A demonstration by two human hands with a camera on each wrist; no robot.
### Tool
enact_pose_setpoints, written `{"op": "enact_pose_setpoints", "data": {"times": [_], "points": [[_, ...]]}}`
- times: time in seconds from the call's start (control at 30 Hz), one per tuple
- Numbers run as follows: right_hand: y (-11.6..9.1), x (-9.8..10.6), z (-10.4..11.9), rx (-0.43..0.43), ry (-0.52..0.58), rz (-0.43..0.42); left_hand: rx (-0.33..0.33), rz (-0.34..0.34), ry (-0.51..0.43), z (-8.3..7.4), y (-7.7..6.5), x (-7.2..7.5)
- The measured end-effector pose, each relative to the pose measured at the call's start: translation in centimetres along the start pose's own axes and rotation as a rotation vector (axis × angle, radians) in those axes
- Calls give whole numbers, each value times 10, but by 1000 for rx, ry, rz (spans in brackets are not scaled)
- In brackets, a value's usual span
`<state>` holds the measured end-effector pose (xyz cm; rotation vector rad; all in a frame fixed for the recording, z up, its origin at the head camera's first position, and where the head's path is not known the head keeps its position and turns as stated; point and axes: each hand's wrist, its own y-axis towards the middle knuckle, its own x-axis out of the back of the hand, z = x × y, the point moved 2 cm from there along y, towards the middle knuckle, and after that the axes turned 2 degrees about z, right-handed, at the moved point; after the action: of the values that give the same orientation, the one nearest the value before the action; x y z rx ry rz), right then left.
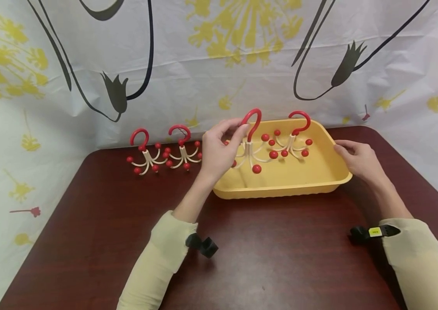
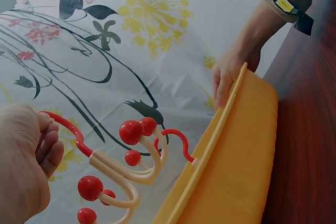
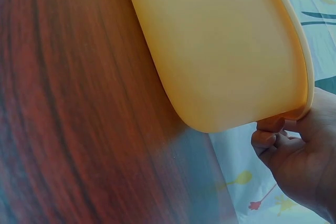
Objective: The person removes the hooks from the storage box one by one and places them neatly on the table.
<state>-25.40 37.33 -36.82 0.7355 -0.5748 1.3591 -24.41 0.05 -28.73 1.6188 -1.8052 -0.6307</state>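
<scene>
My left hand [image 1: 220, 148] pinches the red hook of a multi-arm hanger [image 1: 249, 148]. Cream arms tipped with red balls spread from its stem. It hangs over the left part of a yellow tray [image 1: 315, 174]. In the left wrist view this hanger [image 2: 115, 165] is beside the tray's rim, red hook between thumb and fingers. Another such hanger [image 1: 291, 141] stands in the tray, hook up. My right hand [image 1: 360, 161] grips the tray's right rim. From the right wrist view, the right hand [image 3: 302, 156] has its fingers curled under the tray's rim at the corner.
Two more red-and-cream hangers [image 1: 147, 157] [image 1: 182, 153] stand side by side on the dark reddish table [image 1: 273, 241], left of the tray. Behind the table hangs a white sheet [image 1: 187, 86] with yellow and grey plant prints.
</scene>
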Motion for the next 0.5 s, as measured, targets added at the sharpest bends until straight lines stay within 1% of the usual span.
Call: {"op": "enact_pose_setpoints", "data": {"times": [0.17,0.4,0.5], "points": [[0,-1,1,1,-1,-1,7,-1,2,-5,-1,14],[-1,0,1,8,9,-2,33,-32,-43,-11,-3,34],[0,0,0,8,3,-2,38,-40,-43,-14,-4,42]]}}
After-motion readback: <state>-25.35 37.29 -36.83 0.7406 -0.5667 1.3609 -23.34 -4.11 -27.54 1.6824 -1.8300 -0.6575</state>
